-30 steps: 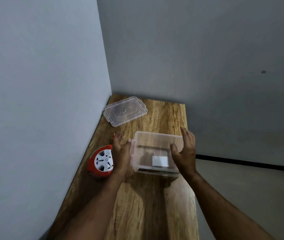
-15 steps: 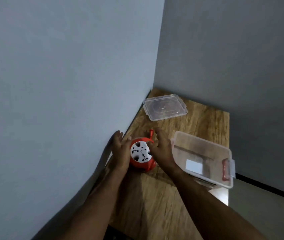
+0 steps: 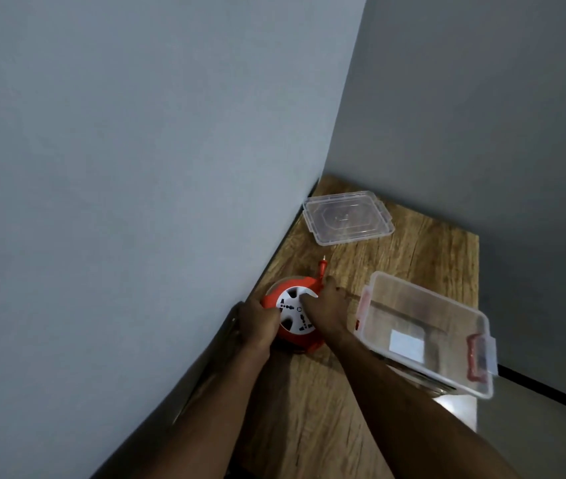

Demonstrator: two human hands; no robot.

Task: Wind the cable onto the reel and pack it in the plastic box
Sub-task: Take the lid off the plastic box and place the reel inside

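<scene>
Left hand (image 3: 257, 323) fingers curled round left rim of red cable reel (image 3: 293, 314), gripping it. Right hand (image 3: 326, 305) fingers bent onto reel's white socket face, clasping right side. Reel lies flat on counter (image 3: 309, 409) close to left wall; red plug (image 3: 323, 267) juts from far edge. Clear plastic box (image 3: 426, 337), open, just right of reel. Lid (image 3: 347, 216) lies apart, in far corner.
</scene>
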